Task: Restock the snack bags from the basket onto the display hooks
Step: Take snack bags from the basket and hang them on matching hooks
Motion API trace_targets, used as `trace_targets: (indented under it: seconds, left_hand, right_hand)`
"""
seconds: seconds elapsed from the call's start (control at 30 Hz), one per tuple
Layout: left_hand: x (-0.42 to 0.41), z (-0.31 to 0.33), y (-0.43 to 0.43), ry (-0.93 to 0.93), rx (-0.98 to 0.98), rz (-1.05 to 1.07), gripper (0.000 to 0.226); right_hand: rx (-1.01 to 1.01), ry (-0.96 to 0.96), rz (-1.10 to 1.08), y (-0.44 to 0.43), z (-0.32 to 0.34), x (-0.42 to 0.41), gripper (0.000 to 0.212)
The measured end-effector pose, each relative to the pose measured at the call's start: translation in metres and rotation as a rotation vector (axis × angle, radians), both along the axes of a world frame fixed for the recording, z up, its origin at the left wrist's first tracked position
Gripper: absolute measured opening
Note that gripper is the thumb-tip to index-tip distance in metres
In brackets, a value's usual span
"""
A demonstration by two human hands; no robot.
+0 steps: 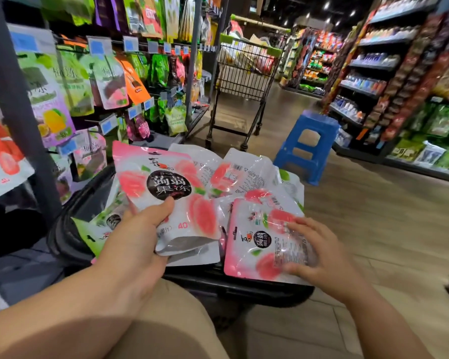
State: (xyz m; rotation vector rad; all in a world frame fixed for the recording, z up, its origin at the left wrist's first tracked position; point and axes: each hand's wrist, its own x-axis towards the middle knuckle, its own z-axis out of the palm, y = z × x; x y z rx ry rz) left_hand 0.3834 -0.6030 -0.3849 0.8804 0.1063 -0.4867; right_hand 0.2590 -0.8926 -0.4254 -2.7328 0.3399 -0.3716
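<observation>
A black basket (pixel 244 288) sits in front of my knees, filled with several pink-and-white snack bags (pixel 244 172). My left hand (pixel 138 239) holds one pink snack bag (pixel 163 182) upright by its lower edge, thumb on its front, above the basket's left side. My right hand (pixel 319 255) grips another pink bag (pixel 257 244) lying at the basket's near right corner, fingers over its right half, thumb at its lower edge. The display hooks (pixel 99 123) with hanging snack bags and blue price tags run along the rack to my left.
A grey rack post (pixel 18 104) stands at the near left. A wire shopping cart (pixel 244 73) full of goods is parked ahead in the aisle. A blue plastic stool (pixel 306 146) stands on the wood floor to its right. Stocked shelves (pixel 399 86) line the right side.
</observation>
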Motion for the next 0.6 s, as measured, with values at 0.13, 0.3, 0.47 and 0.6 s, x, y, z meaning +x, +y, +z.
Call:
trace_targets:
  seconds: [0.13, 0.3, 0.47, 0.6]
  left_hand:
    - [0.000, -0.001, 0.002, -0.005, 0.009, 0.004, 0.034]
    - [0.000, -0.005, 0.001, -0.022, 0.017, 0.006, 0.036]
    - [-0.001, -0.006, 0.002, -0.054, 0.035, 0.044, 0.042]
    - [-0.002, -0.006, 0.006, -0.074, 0.049, 0.032, 0.043]
  right_hand:
    - [0.046, 0.142, 0.040, 0.000, 0.000, -0.005, 0.114]
    - [-0.046, 0.243, 0.041, 0.005, 0.001, -0.007, 0.133]
    - [-0.124, 0.248, 0.053, 0.013, 0.000, -0.009, 0.130]
    - [-0.199, 0.238, 0.023, 0.017, -0.002, -0.011, 0.129]
